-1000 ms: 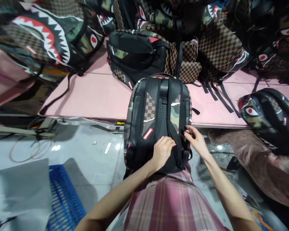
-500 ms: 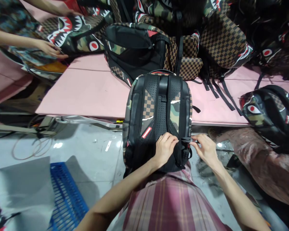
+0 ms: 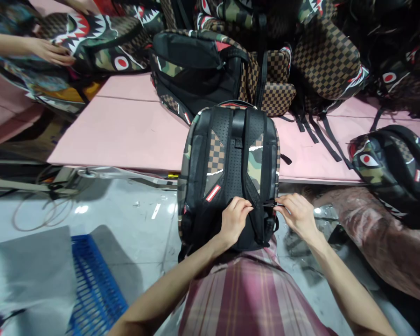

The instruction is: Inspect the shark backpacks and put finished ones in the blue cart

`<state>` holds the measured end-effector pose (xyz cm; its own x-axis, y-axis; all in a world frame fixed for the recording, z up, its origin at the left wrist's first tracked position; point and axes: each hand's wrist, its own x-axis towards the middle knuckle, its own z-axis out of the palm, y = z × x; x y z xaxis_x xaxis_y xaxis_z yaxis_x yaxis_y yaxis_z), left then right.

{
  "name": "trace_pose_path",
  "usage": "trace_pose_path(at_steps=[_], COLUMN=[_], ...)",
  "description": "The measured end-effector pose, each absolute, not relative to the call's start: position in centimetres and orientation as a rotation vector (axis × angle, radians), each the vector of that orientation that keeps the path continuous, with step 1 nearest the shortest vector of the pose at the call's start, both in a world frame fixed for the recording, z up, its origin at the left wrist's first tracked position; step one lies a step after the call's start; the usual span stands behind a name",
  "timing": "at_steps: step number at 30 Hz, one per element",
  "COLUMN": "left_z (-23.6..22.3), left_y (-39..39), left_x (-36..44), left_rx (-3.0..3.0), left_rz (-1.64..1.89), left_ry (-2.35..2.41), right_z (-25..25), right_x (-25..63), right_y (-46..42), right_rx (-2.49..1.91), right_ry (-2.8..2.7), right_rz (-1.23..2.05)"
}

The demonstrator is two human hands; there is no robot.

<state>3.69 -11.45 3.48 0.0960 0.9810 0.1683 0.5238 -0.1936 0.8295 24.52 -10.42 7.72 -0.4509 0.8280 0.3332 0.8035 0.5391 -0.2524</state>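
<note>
A black backpack (image 3: pixel 236 175) with checkered and camouflage patches stands upright on my lap, its strap side facing me and its upper part against the table edge. My left hand (image 3: pixel 235 219) rests on its lower middle, thumb and fingertips pinched together; whatever they hold is too small to make out. At the backpack's lower right edge, my right hand (image 3: pixel 297 213) grips small dark thread snips (image 3: pixel 269 204). Their blades point left toward my left fingertips, over the lower end of the right shoulder strap (image 3: pixel 255 186).
The pink table (image 3: pixel 126 126) bears several similar bags, including a black backpack (image 3: pixel 199 70) and a checkered one (image 3: pixel 325 60). A co-worker's hand (image 3: pixel 51 50) touches a shark-mouth bag (image 3: pixel 105 51). Another person's sleeve or leg (image 3: pixel 371 238) is at right. A blue crate (image 3: pixel 94 284) stands on the floor.
My right hand has turned and brought the snips inward over the strap. My left hand shifted slightly right, then back left. A co-worker's hands have appeared at upper left, and the shark-mouth bag there has moved.
</note>
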Motion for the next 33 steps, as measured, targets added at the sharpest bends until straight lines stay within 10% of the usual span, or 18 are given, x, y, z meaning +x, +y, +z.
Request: trace_pose_path(at_steps=[13,24,33], left_z=[3.1,5.1,6.5], left_y=[-11.1,-11.9,-10.5], left_x=[4.4,3.2,4.8], left_rx=[1.929,1.126,0.836], left_rz=[1.052,0.812,0.974], left_ry=[1.4,1.388,1.054], right_z=[7.4,5.1,5.6], right_x=[23.0,20.8,19.3], right_y=[-10.1,-8.5,-9.5], right_rx=[-1.239,-1.473,-1.311], right_ry=[-2.472,-1.329,-0.836], right_rz=[0.132,1.368,1.661])
